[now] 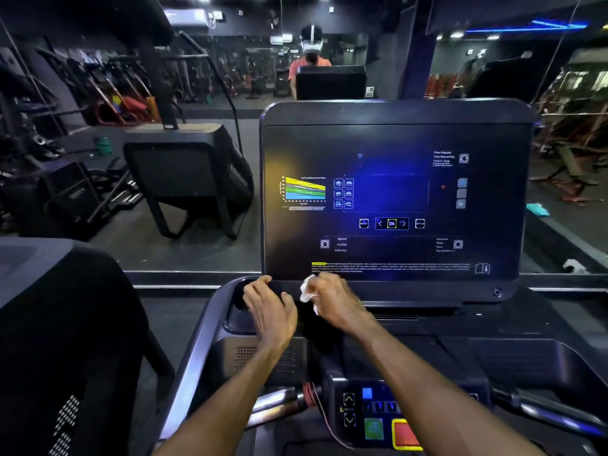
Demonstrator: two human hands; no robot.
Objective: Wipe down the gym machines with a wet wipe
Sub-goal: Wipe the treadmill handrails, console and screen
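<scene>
A treadmill console (394, 133) with a dark display panel fills the middle of the view. My right hand (332, 299) grips a crumpled white wet wipe (308, 291) against the ledge just below the panel's lower left edge. My left hand (269, 307) rests with fingers spread on the black ledge beside the left cup holder (238, 299), a little left of the wipe. Both forearms reach in from the bottom of the view.
A lower control pad (378, 419) with arrow keys and green and red buttons sits near the bottom, with a red cord (309, 394) beside it. Another black machine (65, 324) stands at left. A mirror (197, 93) ahead reflects the gym and a person.
</scene>
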